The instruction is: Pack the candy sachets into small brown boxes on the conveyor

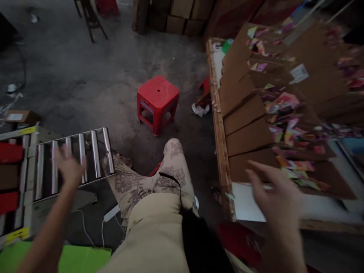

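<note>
My left hand [69, 167], a little blurred, is over the metal roller conveyor [96, 153] at the left. Its fingers are spread and nothing shows in them; whether it touches the rollers I cannot tell. On the other side, my right hand [280, 195] is by the near end of a row of open cardboard boxes [250, 165] on a white-topped table [247, 203]. The thumb and forefinger stretch forward with a gap between them, and I see nothing held. Colourful packets [284, 102] fill the boxes.
A red plastic stool [159, 93] stands on the concrete floor ahead of my knees. Red pieces [10, 151] lie at the conveyor's left part. Below it are a bright green surface [85, 258] and white cables [85, 227]. Stacked cartons [179, 24] stand at the back.
</note>
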`<state>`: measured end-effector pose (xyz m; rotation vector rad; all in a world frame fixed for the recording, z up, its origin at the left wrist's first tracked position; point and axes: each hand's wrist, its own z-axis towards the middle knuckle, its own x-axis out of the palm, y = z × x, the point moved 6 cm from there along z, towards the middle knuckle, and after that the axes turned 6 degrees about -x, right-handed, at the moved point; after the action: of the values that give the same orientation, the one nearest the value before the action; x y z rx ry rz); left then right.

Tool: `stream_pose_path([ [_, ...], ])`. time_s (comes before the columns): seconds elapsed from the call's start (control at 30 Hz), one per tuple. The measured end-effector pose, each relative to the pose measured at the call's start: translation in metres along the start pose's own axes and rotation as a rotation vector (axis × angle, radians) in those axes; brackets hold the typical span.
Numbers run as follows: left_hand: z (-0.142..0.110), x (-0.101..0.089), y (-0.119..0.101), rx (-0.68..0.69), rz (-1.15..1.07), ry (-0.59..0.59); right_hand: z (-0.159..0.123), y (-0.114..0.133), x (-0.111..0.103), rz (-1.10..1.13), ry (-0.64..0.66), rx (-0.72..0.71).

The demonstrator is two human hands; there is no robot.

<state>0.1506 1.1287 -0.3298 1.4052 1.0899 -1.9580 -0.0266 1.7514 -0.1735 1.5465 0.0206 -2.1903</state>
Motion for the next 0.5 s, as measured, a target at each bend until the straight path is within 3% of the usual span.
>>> stream_pose_path([
  [0.07,-0.054,0.051,-0.093,0.278,-0.228,0.139,-0.016,-0.032,-0.04,-0.276,-0.217,0.127],
  [0.1,-0.08,0.072,-0.135,0.356,-0.348,0.203,-0.024,-0.049,-0.05,-0.367,-0.275,0.171],
  [0.17,-0.126,0.103,-0.209,0.457,-0.586,0.327,-0.033,-0.079,-0.047,-0.417,-0.245,0.177],
  [0.27,-0.188,0.124,-0.303,0.552,-0.884,0.589,-0.038,-0.112,-0.022,-0.364,-0.086,0.152],
  [0.37,-0.255,0.134,-0.381,0.59,-1.07,1.028,-0.043,-0.136,-0.021,-0.263,-0.103,0.189],
  [0.5,-0.332,0.142,-0.445,0.433,-1.154,1.484,-0.057,-0.156,-0.047,-0.161,-0.221,0.146],
])
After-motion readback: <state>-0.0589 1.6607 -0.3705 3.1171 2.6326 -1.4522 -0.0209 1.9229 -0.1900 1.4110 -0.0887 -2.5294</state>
